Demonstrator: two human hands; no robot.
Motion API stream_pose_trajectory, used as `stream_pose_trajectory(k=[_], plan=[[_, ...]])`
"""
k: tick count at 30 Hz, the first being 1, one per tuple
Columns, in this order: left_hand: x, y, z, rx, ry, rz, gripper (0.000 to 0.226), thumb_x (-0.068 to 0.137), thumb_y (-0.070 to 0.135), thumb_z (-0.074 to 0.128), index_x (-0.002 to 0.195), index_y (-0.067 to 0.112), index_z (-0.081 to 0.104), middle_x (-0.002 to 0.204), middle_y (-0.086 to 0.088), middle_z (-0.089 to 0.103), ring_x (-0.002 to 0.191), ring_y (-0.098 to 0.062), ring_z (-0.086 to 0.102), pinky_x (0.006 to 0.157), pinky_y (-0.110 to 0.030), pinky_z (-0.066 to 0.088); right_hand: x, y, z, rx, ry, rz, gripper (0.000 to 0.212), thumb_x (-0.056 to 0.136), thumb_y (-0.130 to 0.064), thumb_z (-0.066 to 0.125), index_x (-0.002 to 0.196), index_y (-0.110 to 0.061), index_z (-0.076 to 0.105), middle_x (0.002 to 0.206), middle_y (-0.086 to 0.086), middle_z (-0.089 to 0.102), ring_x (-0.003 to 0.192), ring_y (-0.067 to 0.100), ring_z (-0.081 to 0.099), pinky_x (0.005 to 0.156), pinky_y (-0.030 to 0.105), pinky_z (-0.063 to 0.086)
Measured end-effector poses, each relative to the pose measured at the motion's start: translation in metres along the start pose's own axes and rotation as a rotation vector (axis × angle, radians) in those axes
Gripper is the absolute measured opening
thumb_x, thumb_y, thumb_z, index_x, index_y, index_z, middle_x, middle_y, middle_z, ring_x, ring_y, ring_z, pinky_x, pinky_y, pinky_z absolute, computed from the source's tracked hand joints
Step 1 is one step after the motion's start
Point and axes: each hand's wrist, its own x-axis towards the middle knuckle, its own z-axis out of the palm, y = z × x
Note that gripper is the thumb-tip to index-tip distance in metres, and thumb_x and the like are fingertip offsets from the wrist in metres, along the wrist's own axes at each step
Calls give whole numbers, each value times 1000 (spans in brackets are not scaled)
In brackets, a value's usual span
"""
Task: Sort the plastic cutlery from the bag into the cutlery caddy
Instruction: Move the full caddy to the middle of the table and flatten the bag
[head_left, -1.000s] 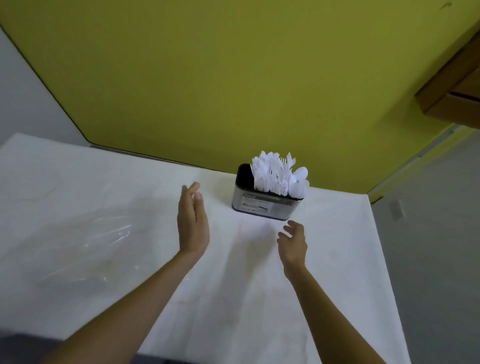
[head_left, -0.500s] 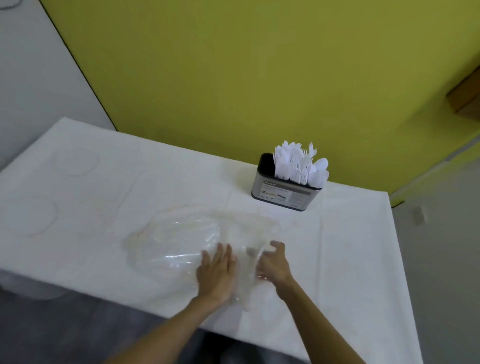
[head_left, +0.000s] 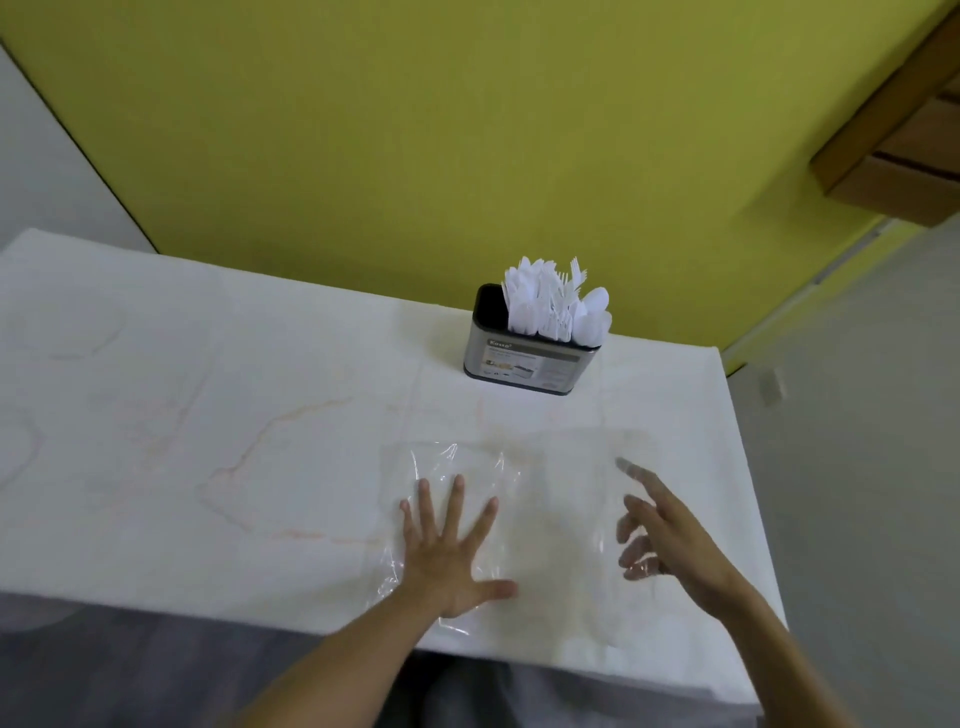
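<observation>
A metal cutlery caddy (head_left: 524, 364) with a black rim stands at the table's far edge, packed with white plastic cutlery (head_left: 556, 306). Its leftmost compartment looks dark and empty. A clear plastic bag (head_left: 540, 499) lies flat on the white table near the front edge, with no cutlery visible in it. My left hand (head_left: 452, 551) presses flat on the bag's left part with fingers spread. My right hand (head_left: 665, 530) hovers over the bag's right part, fingers apart, holding nothing.
The white table (head_left: 208, 415) carries faint orange stain lines. A yellow wall (head_left: 467, 130) rises right behind the caddy. A wooden shelf (head_left: 904, 150) juts out at upper right. Grey floor (head_left: 852, 467) lies beyond the table's right edge.
The bag has been pulled from the left side to the front middle and flattened. Both hands came down from mid-air onto it, then spread apart, my right hand sliding to the right.
</observation>
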Motion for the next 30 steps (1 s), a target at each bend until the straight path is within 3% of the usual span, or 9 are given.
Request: stream_pose_trajectory(k=[4,6,8,11,14,17,20,24,30], plan=[[-3,-12,-12,-246,-29,37,83,89,64,37,147,40,-17,149,0,-43,135,-41,-39,113,-57,-19,0,-38,60,142,-105,-102,39,101,-40,45,139,-45,40,80,17,62,63,29,64,56,36,56],[-19,-20,-29,-855,103,-67,59,97,32,49,150,27,22,160,-10,15,147,-36,15,119,-44,19,8,-46,97,48,-114,-115,47,96,-59,38,140,-41,42,80,11,65,67,25,65,56,36,55],[-34,-36,-40,-1327,401,-188,24,97,17,53,120,22,59,123,-5,63,114,-21,59,93,-24,50,22,-41,130,-95,-147,-59,66,92,-73,22,141,-36,44,89,6,67,73,20,65,59,32,52],[-44,-68,-44,-1206,756,-389,18,93,2,50,104,11,61,104,-8,64,95,-24,63,80,-24,51,33,-28,170,-320,-177,0,87,88,-76,8,114,-16,66,99,13,66,84,24,63,76,35,48],[-48,-82,-48,-1083,505,-481,31,93,40,53,107,12,55,105,-3,58,102,-25,58,82,-31,41,46,-7,193,-542,-138,-91,43,102,-50,29,122,-29,60,109,12,57,105,27,57,97,35,44],[-47,-79,-44,-923,134,-408,68,78,59,64,122,11,46,115,-4,58,106,-23,58,81,-28,41,46,5,199,-532,126,-143,63,91,-49,60,145,-27,37,124,3,43,119,24,46,92,30,45],[-36,-81,-41,-814,50,-334,62,78,44,69,122,10,43,116,-7,60,103,-25,61,80,-28,47,38,9,197,-511,497,-37,95,75,-69,65,147,-20,27,136,4,35,122,28,35,80,39,49],[-28,-72,-45,-858,-5,-115,18,83,27,64,85,16,50,84,2,54,79,-17,56,82,-37,51,34,8,191,-376,645,79,90,84,-67,53,149,-14,22,146,11,33,128,33,33,88,44,48],[-24,-11,-82,-1011,-62,279,28,94,14,55,116,30,64,96,0,60,78,-12,62,68,-19,50,22,27,126,283,631,330,103,80,-53,71,151,-10,10,142,21,43,126,39,48,98,45,47]])
